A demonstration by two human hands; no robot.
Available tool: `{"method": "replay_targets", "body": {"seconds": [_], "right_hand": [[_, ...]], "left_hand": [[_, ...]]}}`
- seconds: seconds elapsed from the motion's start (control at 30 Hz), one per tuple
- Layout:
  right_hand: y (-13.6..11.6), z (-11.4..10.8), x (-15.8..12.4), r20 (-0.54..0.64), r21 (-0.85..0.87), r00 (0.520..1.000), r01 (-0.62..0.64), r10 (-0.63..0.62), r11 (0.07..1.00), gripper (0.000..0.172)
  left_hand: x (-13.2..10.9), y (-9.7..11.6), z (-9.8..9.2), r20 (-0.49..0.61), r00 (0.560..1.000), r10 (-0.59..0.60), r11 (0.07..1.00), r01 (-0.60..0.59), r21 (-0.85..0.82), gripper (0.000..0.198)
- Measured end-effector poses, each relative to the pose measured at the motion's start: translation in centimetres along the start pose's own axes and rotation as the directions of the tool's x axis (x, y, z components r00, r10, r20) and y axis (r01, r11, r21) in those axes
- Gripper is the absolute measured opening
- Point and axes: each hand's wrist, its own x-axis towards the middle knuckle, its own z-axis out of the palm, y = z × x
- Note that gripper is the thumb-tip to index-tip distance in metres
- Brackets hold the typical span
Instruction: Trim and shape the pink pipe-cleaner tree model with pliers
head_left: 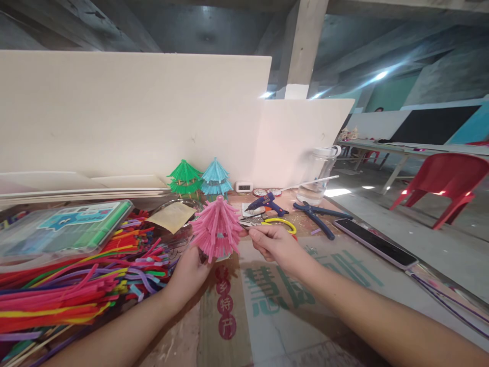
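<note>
1. White boards (133, 117) wall off the back of a cluttered worktable (171, 331); green (184, 176) and blue (215, 176) tiered ornaments stand before them.
2. The pink tiered ornament (217, 227) is upright in mid-view, held over the table between the two hands; its fuzzy strips slope outward from a pointed top.
3. To handle it well, a low, light grip seems best, since squeezing the tiers would likely bend the strips; turning it with the supporting wrist should serve better than reaching around.
4. Small, straight touches at the side look safest; a steady right wrist should spare neighbouring strips.
5. The left hand (191, 272) comes from below, grasping the ornament near its base; most of its fingers are hidden behind the strips.
6. The right hand (273, 244) reaches in palm-down; thumb and forefinger pinch a slim dark piece (245, 228) at the ornament's edge; I cannot tell what it is, nor whether it touches.
</note>
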Motion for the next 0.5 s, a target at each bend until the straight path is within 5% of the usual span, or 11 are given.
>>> {"method": "replay_targets", "body": {"seconds": [0.5], "right_hand": [[0.07,-0.03,-0.07,0.009,0.028,1.0,0.016,-0.016,0.999,0.054]], "left_hand": [[-0.04,-0.34,0.11,0.002,1.0,-0.002,0.999,0.002,0.045,0.025]]}}
